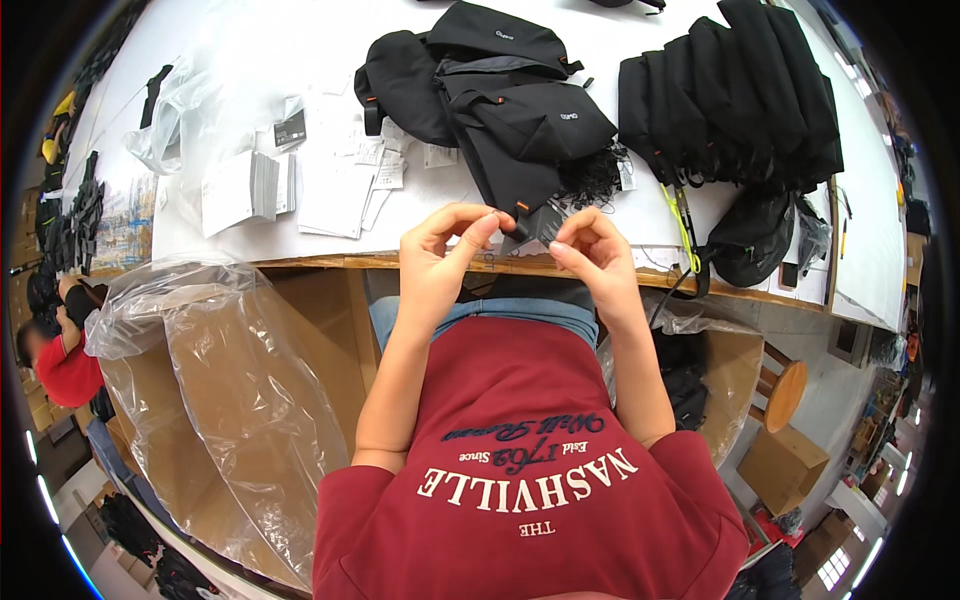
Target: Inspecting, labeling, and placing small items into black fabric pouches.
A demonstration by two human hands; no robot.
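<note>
My left hand (437, 252) is closed in a pinch at the near, narrow end of a black bag (507, 178). Its thumb and forefinger meet on a short black strap end (516, 233), beside a small orange tab. A dark grey hang tag (543, 226) lies between my two hands. At the tag's near right corner my right hand (603, 262) pinches with thumb and forefinger; what lies between those fingertips is too small to make out. More black bags (545, 118) are heaped just beyond, and a tangle of thin black cords (597, 178) lies beside them.
Upright black bags (722, 98) stand in a row at the right, near a yellow-green strap (684, 225). Stacked white cards (250, 187) and loose paper slips (350, 195) lie left. A plastic-lined carton (215, 370) stands below the table edge; a person in red (66, 362) is far left.
</note>
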